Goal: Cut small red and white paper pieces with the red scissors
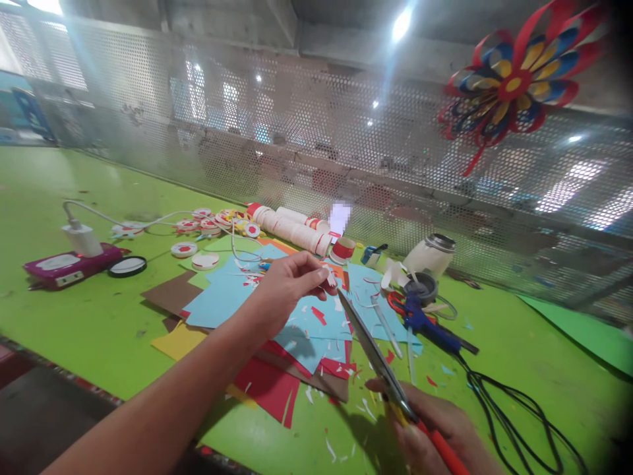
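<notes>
My right hand [435, 425] grips a pair of scissors [378, 359] with orange handles, blades pointing up and left. The blade tips reach a tiny scrap of white paper [330, 280] pinched between the thumb and fingers of my left hand [289, 287]. Both hands hover over a spread of blue, red, yellow and brown coloured paper sheets [297, 330] lying on the green table [74, 316]. Paper snippets litter the table around the sheets.
A blue glue gun [428, 323] with a black cord lies right of the sheets, next to a white jar [430, 254]. A stack of paper cups [291, 227], round cut-outs, a pink device with charger [69, 264] sit further back. A paper pinwheel [514, 79] hangs on the mesh wall.
</notes>
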Demonstrator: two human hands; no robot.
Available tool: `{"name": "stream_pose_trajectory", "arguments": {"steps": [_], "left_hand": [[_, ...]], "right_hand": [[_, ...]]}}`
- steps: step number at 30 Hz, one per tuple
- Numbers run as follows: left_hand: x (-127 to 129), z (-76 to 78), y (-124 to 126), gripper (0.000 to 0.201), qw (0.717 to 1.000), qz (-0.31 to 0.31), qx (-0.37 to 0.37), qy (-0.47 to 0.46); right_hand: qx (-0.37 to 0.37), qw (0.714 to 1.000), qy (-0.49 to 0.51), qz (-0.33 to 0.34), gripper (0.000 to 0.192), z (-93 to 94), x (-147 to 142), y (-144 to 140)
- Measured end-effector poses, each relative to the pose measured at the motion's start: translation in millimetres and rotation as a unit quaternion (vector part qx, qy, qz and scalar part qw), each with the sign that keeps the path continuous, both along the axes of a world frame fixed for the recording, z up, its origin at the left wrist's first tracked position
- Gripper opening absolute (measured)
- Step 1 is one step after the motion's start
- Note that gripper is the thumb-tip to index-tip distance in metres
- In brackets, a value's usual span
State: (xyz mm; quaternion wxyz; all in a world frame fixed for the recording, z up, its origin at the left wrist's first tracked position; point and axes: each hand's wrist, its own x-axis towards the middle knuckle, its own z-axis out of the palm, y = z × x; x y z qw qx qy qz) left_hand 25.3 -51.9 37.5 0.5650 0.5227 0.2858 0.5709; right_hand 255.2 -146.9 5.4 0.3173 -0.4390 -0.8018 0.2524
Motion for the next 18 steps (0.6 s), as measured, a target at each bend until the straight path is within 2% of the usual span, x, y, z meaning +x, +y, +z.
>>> {"name": "stream_pose_trajectory", "arguments": {"steps": [9, 18], "left_hand": [[4.2, 1.9, -4.0, 0.013, 1.0, 0.015, 0.002, -0.004], [9.5, -0.7, -6.3, 0.014, 0.999, 0.007, -0.008, -0.038]], "right_hand": [[0.048, 0.997, 0.015, -0.063, 0.042, -5.4, -6.3, -1.4], [0.061, 0.997, -0.036, -0.017, 0.043, -9.6, -1.4, 3.2]]}}
